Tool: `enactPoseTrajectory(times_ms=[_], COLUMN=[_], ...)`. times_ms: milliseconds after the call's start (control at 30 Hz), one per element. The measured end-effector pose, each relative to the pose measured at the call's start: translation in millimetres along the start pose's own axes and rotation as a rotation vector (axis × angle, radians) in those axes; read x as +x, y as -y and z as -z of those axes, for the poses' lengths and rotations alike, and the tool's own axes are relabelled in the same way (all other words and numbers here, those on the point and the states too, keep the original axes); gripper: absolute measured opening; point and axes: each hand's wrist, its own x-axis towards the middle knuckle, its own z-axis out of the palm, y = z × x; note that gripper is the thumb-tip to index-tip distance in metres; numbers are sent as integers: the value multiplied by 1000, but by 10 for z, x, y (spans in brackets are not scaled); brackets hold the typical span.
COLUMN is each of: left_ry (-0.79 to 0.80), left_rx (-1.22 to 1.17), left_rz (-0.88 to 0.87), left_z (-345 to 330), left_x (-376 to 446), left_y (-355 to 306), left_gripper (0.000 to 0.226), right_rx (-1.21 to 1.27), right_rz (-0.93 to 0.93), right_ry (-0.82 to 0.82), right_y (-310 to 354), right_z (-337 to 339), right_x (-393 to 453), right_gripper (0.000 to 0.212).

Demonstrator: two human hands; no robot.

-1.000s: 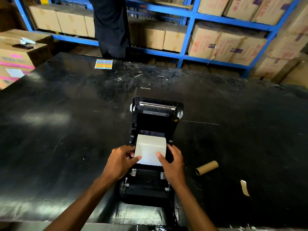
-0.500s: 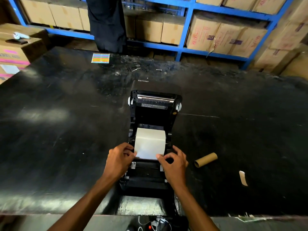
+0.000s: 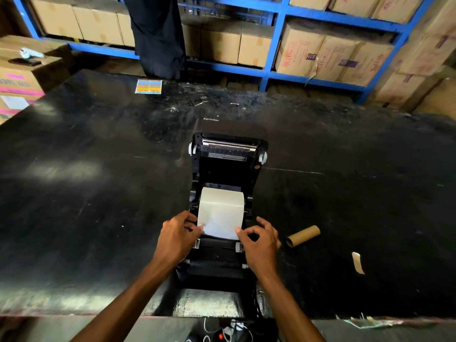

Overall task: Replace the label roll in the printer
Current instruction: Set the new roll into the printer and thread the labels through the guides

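A scuffed black tabletop (image 3: 98, 193) carries the open black plastic label printer (image 3: 223, 193), with blue steel shelving of cardboard boxes (image 3: 271, 45) beyond it. The white paper label roll (image 3: 220, 208) sits in the printer's bay. My left hand (image 3: 179, 239) pinches the sheet's near-left corner; my right hand (image 3: 259, 243) pinches the near-right corner, the other fingers loosely spread. I judge the paper light, thin and easily creased, so I take it by both corners. A spent brown cardboard core (image 3: 303, 236) lies just right of the printer.
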Motion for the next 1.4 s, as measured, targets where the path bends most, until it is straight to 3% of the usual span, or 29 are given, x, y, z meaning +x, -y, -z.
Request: enactPoseTrajectory(times_ms=[233,600,867,1200,1400], left_ry=[7,47,117,230,281], left_rx=[-25,-35,135,207,205], left_rz=[47,55,25,20,42], left_z=[27,74,67,130,144], left_x=[-27,-52,-46,23,86], left_y=[-32,-17,-76,-80,-84], left_gripper=[20,7,14,13,16], right_rx=[201,118,-52,-149,-123], right_rz=[-76,-60,4,33,11], right_ry=[142,145,148,283,321], right_y=[-31,-19,10,29,1], right_z=[79,21,59,163,160], right_x=[41,-29,13,106,131], right_gripper=[19,5,28,14,22])
